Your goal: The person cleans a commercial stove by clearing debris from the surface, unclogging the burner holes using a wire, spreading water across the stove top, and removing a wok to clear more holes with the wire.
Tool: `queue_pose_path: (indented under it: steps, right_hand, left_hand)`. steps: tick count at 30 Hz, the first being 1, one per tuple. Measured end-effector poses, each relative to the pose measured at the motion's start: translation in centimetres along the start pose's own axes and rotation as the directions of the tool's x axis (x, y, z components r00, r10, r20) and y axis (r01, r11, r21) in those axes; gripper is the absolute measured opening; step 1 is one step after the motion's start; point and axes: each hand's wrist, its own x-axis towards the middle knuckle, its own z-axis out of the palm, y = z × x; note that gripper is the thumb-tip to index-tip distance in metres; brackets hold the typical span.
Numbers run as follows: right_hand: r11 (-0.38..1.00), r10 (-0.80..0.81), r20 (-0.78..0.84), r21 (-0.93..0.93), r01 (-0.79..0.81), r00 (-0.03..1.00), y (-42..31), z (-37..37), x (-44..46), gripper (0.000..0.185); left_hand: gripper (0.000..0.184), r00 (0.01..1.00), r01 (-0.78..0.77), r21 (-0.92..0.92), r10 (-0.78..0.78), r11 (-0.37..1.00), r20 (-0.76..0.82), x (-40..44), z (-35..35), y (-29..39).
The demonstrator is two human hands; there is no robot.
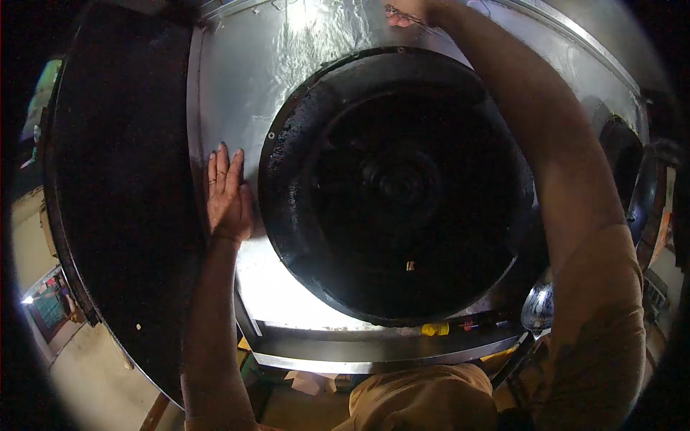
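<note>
A large round black pan (402,187) is set in a shiny metal worktop (244,93). Left of the pan, my left hand (228,197) lies flat on the metal, its fingers stretched forward and holding nothing. My right arm reaches past the pan's right side to the far part of the worktop. There my right hand (410,13) is closed around something thin and dark that I cannot make out, cut off by the top edge of the view. A small pale scrap (410,266) lies in the pan.
A big dark curved surface (122,179) stands at the left. Near the front edge are a yellow object (435,329) and a small red one (468,326). A metal ladle or spoon (537,309) is at the lower right, beside my right arm.
</note>
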Motion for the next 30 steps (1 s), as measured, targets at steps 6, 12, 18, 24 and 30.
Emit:
queue_pose_path:
  steps: [6, 12, 18, 24, 30]
  right_hand:
    - [0.993, 0.09, 0.077, 0.066, -0.095, 0.993, 0.0, 0.2, 0.1, 0.025]
    - [0.984, -0.047, -0.064, 0.169, 0.058, 0.997, 3.9, 9.5, 0.3, 0.022]
    - [0.996, 0.075, 0.023, 0.052, -0.077, 0.997, -0.1, 0.5, 0.3, 0.018]
    - [0.959, 0.244, 0.092, 0.126, -0.254, 0.966, 2.8, 7.0, 1.2, 0.019]
    - [0.974, 0.064, -0.062, 0.22, -0.049, 0.996, 2.3, 5.7, 0.7, 0.023]
  left_hand:
    - [0.06, 1.0, 0.012, 0.007, -0.012, 1.0, 0.015, 0.0, 0.0, -0.1]
    - [0.062, 1.0, 0.014, 0.019, -0.014, 1.0, 0.003, 0.0, 0.0, 0.0]
    - [0.063, 1.0, 0.026, 0.008, -0.026, 1.0, 0.01, 0.0, -0.4, 0.3]
    - [0.063, 1.0, 0.021, 0.008, -0.021, 1.0, 0.018, -0.1, -0.2, 0.1]
    - [0.063, 1.0, 0.009, 0.051, -0.01, 0.999, 0.027, -0.1, 0.1, -0.6]
